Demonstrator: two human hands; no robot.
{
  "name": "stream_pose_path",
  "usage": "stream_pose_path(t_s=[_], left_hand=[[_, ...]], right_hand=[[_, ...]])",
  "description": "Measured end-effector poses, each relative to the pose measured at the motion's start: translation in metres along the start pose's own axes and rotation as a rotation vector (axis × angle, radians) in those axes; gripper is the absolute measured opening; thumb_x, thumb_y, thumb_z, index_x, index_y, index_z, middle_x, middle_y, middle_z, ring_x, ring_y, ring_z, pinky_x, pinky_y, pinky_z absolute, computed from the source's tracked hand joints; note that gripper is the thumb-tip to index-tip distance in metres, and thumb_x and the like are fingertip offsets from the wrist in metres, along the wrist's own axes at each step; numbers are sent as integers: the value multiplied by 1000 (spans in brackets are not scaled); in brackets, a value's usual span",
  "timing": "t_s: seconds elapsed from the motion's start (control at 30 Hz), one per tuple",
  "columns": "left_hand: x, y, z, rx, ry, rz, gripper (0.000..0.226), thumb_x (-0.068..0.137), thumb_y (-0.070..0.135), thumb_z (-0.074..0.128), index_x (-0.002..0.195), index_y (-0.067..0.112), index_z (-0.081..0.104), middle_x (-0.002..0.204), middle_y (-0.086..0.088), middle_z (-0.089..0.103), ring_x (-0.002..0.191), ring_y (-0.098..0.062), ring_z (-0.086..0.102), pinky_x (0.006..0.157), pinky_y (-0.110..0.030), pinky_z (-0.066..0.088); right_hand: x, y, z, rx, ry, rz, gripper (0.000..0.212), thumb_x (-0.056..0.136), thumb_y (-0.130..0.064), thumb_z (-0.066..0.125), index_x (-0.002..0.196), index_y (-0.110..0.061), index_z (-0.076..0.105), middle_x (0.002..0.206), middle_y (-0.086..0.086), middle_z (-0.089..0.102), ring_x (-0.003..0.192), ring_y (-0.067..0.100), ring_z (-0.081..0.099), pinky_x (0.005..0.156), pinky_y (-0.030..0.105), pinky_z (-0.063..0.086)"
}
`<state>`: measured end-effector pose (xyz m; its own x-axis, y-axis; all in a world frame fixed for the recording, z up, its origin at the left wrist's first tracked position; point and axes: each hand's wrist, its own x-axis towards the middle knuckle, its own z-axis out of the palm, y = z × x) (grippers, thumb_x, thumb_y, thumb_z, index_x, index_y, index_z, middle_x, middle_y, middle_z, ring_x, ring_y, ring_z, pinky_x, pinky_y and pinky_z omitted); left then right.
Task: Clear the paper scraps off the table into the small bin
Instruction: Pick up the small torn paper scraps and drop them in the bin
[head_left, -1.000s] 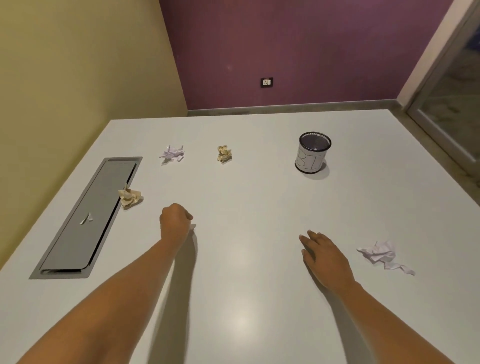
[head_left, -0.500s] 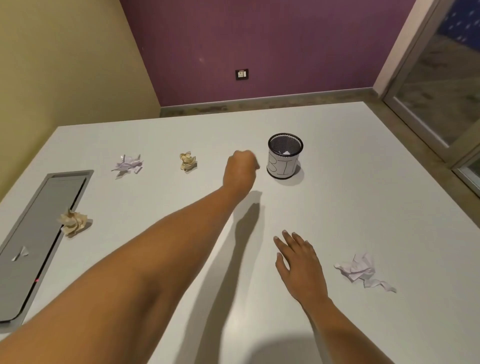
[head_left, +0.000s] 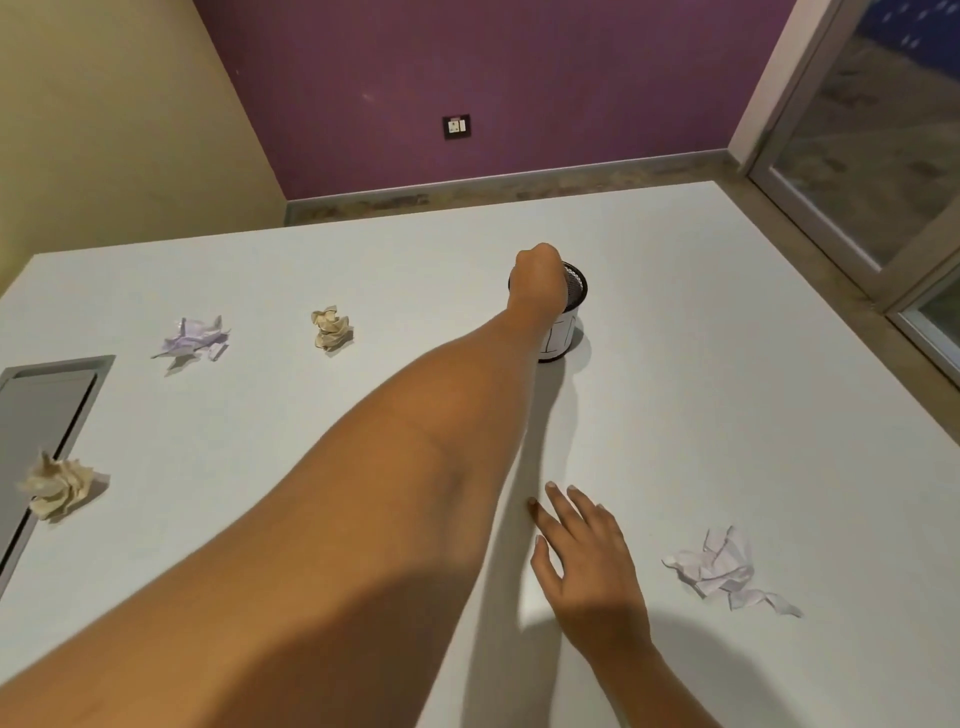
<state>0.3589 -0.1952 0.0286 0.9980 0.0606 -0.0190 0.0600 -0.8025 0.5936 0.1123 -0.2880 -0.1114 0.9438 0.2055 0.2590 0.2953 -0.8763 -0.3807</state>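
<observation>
left hand (head_left: 538, 280) fisted right over the small bin (head_left: 569, 317), likely to drop a scrap, though none shows. right hand (head_left: 587, 566) flat, fingers spread, empty, steadying by the white scrap (head_left: 719, 569). three scraps wait left.

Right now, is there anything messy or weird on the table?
Yes: four crumpled paper scraps lie loose on the table: a white one by the right hand, a lilac one, and two tan ones. The left hand is fisted over the small bin.
</observation>
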Motion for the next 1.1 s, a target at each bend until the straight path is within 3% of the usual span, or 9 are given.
stream_pose_path(t_s=[0.13, 0.27, 0.5, 0.63, 0.77, 0.97, 1.1], left_hand=[[3, 7, -2, 58, -121, 2, 31, 88, -4, 47, 117, -1, 57, 123, -23, 53, 108, -37, 54, 85, -34, 46], [1, 5, -2, 63, -149, 6, 34, 87, -3, 45, 118, 1, 58, 123, -21, 56, 111, -36, 53, 87, -34, 46], [-36, -9, -4, -155, 140, 58, 48, 83, -7, 37, 124, 10, 56, 122, -14, 61, 113, -31, 54, 97, -39, 43], [-83, -33, 0, -151, 271, 100, 44, 85, -3, 38, 123, 12, 55, 121, -8, 63, 116, -23, 53, 114, -38, 22], [-127, -83, 0, -113, 297, 32, 39, 90, 2, 40, 124, 14, 54, 133, -1, 54, 128, -14, 44, 115, -33, 10], [-211, -165, -18, -76, 303, -123, 31, 94, 9, 44, 122, 12, 56, 135, -3, 53, 128, -19, 45, 114, -36, 15], [-270, -218, -32, 99, 332, -238, 30, 93, 10, 47, 120, 13, 59, 134, -5, 54, 132, -20, 41, 112, -41, 22]], right_hand=[[-6, 4, 8, -51, 114, -68, 35, 91, -18, 45, 122, -18, 61, 132, 3, 58, 123, 24, 52, 98, 43, 44], [-5, 4, 8, -74, 133, -91, 35, 91, -16, 46, 123, -17, 60, 132, 5, 57, 123, 26, 52, 99, 42, 43], [0, -1, -3, 8, -12, 9, 41, 87, -28, 38, 122, -25, 60, 133, -2, 56, 127, 14, 40, 103, 35, 32], [4, -5, -10, -38, -79, 44, 43, 86, -29, 34, 119, -25, 61, 131, -1, 58, 125, 14, 38, 103, 31, 27], [4, -8, -13, -67, -113, 59, 45, 87, -31, 30, 120, -25, 60, 133, -1, 57, 125, 21, 50, 104, 32, 31], [4, -13, -17, -81, -120, 48, 47, 88, -32, 28, 120, -22, 61, 132, 3, 57, 122, 25, 53, 99, 40, 44], [4, -17, -20, -109, -123, 47, 50, 87, -30, 26, 119, -17, 62, 129, 8, 59, 120, 28, 55, 96, 41, 46]])
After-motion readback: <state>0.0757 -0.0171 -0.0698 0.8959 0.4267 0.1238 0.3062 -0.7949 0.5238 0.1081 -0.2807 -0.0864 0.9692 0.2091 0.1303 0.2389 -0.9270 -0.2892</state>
